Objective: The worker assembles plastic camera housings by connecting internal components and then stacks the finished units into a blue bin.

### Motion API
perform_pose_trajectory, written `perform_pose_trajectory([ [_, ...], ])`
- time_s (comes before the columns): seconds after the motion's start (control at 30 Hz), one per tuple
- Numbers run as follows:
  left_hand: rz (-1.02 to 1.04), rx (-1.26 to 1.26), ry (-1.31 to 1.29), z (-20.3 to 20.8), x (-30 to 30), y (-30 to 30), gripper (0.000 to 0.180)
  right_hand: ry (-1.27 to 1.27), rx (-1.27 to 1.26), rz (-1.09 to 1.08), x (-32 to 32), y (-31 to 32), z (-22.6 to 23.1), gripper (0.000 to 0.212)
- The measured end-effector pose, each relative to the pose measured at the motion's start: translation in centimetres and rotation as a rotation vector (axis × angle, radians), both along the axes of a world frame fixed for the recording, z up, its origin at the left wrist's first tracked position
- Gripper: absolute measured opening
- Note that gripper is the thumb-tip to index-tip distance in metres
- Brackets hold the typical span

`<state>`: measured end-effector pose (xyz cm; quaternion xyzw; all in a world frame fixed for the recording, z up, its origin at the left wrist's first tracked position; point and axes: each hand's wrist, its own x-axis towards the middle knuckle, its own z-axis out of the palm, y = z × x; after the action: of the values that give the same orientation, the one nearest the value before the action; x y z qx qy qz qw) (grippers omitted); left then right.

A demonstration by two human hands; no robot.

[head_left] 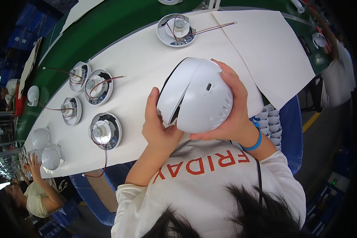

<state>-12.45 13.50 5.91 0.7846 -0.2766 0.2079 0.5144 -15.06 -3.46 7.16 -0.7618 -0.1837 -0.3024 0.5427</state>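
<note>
Past dark hair [261, 212], held white housing [204, 105] between left hand [156, 131] and right hand [237, 118]. Probably needed open seam [178, 111] aligned evenly.

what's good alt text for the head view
A person's left hand and right hand grip a rounded white casing, slightly open along one side. Nearby, several open wired units sit on a white work surface.

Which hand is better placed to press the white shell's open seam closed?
Probably the left hand: it grips the narrower shell piece, thumb near the open seam, while the right hand cups the rounder shell piece with the port.
</note>
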Motion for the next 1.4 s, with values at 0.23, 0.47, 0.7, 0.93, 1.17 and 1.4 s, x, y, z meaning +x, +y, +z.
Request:
perform_pose_trajectory([
  [0.23,0.027,0.07,-0.047,0.4,-0.3,0.3,0.074,-0.008,-0.079,0.011,-0.1,-0.2,0.5,0.1],
  [0.47,-0.199,0.138,-0.002,0.0,0.3,1.9,0.075,-0.075,0.001,0.081,0.3,-0.9,0.6,0.098],
  [0.7,-0.586,-0.012,0.265,2.2,0.4,2.3,0.079,-0.08,-0.001,0.233,0.9,-1.9,0.9,0.102],
  [0.93,-0.472,-0.491,0.38,1.1,-0.1,-0.9,0.107,-0.246,0.032,-0.029,0.7,1.7,-0.6,0.101],
  [1.17,-0.635,-0.412,0.558,2.1,2.5,2.0,0.108,0.294,-0.146,0.328,1.6,-1.9,4.4,0.11],
  [1.4,-0.461,-0.642,0.691,3.2,2.0,0.0,0.098,0.443,0.149,0.318,2.7,-0.1,3.4,0.104],
])
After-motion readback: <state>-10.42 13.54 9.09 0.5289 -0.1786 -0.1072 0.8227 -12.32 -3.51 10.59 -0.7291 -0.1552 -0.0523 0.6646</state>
